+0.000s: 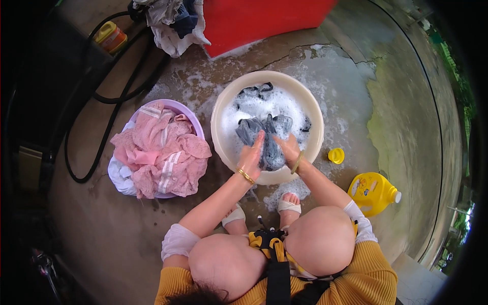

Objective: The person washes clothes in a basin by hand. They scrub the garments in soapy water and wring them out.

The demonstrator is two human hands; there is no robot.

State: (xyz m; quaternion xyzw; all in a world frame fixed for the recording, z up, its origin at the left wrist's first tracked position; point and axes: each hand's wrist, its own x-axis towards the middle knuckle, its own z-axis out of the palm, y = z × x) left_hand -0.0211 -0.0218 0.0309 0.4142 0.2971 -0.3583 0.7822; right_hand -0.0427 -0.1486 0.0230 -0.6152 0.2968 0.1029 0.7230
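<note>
A round cream plastic basin [218, 129] stands on the wet floor in front of me, filled with white suds [263, 105]. Both my hands grip a soaked grey garment [271, 148] over its near half. My left hand [251, 155] holds the garment's left side with the thumb pointing up. On the other side, my right hand [288, 149] grasps it, the fingers partly hidden by cloth and foam. Darker fabric [265, 87] pokes out of the suds near the far rim, and another dark bit [306, 124] shows at the right.
Left of the basin, a lilac tub [190, 110] is heaped with pink lacy fabric [164, 152] and white cloth. A yellow detergent jug [370, 193] and yellow cap [336, 156] lie right. Behind are a black hose [114, 100], piled clothes [175, 30] and a red panel [259, 23].
</note>
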